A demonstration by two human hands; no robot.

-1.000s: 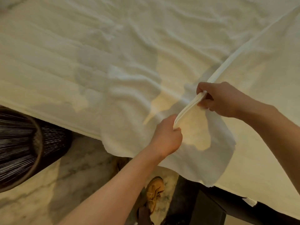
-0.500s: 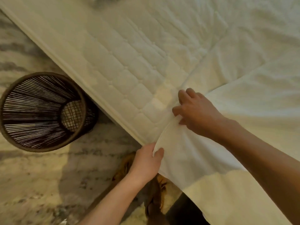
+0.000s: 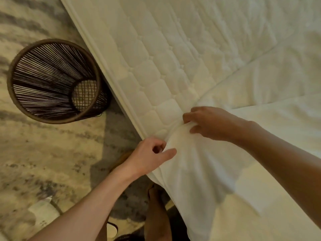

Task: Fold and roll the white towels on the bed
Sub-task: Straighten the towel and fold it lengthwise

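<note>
A large white towel (image 3: 217,171) lies spread over the quilted bed (image 3: 173,54), with its near corner hanging over the mattress edge. My left hand (image 3: 149,157) pinches that corner between thumb and curled fingers at the bed's edge. My right hand (image 3: 210,124) grips a bunched fold of the same towel a little farther onto the bed. The two hands are close together, and the cloth is gathered into creases between them. The towel's far side runs out of view to the right.
A dark woven wire basket (image 3: 53,80) stands on the marbled floor (image 3: 43,162) just left of the mattress edge (image 3: 107,73). My feet and a slipper (image 3: 111,230) show below the hands. The quilted mattress stretches up and to the right.
The view swung left and down toward the bed's edge. Both hands moved from holding a raised towel edge to gripping its corner low at the mattress side, bunching the cloth.
</note>
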